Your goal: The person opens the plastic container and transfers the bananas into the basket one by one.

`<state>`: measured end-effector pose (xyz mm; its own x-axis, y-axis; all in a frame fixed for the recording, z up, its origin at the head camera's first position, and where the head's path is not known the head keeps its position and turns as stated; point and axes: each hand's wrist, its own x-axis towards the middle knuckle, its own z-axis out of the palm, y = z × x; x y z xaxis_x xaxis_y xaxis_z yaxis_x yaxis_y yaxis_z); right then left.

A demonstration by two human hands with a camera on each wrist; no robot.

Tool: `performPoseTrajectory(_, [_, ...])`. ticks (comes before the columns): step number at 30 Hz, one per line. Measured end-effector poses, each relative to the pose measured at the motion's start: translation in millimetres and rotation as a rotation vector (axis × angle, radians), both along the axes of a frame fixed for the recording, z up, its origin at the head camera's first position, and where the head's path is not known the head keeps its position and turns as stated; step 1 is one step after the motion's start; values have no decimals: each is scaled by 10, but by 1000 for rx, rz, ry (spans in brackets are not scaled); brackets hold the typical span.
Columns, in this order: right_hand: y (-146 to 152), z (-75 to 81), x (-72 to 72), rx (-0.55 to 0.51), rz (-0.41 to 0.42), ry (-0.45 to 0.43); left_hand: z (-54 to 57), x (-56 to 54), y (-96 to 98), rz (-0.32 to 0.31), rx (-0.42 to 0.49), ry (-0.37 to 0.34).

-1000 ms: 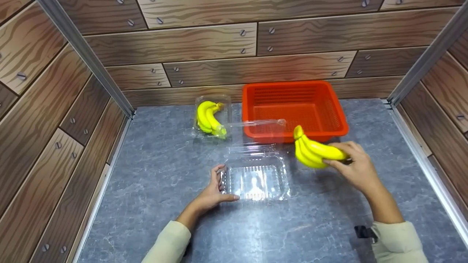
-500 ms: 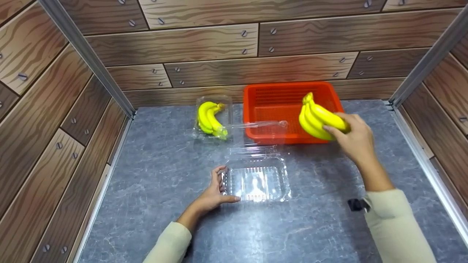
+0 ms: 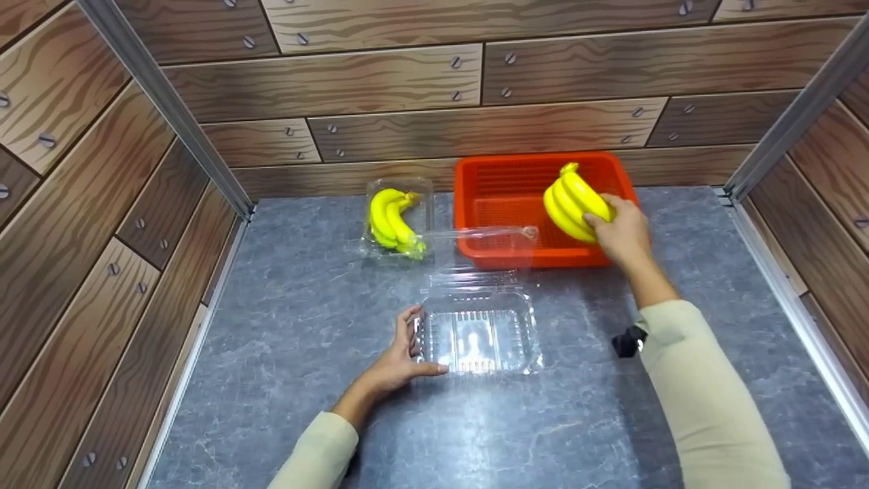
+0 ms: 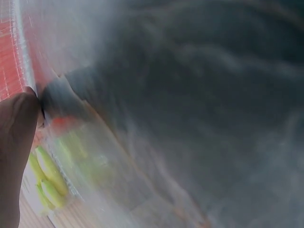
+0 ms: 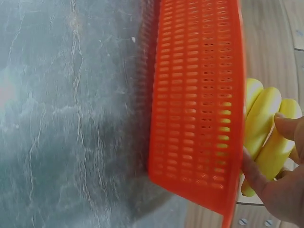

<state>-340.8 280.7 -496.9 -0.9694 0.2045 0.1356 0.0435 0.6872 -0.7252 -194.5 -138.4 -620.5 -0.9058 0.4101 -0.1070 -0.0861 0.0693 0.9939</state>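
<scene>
- Below everything runs a grey, marbled tabletop (image 3: 271, 305), with glare toward its near middle.
- Plank-patterned walls (image 3: 380, 78) printed with screws close three sides; metal rails (image 3: 170, 102) line the corners.
- By the back wall sits a red basket (image 3: 570, 257); just left of it, other bananas (image 3: 390, 217) lie in a second box (image 3: 424, 193), clear.
- Nearer, a clear box (image 3: 475, 339) lies open, its lid (image 3: 475, 232) toward the basket. The left hand (image 3: 399, 356) holds its left side, thumb and fingers spread along it.
- The right hand (image 3: 623, 231) grips the bananas (image 3: 570, 207) at one end, stem end away, within the basket's outline from above.
- Only the right wrist view shows yellow through the basket's upper slots, the bunch partly behind the rim.
- The left wrist view, blurred, shows a finger against clear plastic.
</scene>
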Motion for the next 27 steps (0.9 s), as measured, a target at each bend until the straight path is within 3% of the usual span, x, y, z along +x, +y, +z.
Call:
performPoseTrajectory(7, [-112,-79,-219,-26,21,-181,22,0,-16,-1,-8,7])
performPoseTrajectory(13, [-123,-112,-327,-17,14,-272,21,8,2,3,-6,-17])
performPoseTrajectory(27, [-109,-126,-292,184,-8,-316,20,-10,21,17,-28,-13])
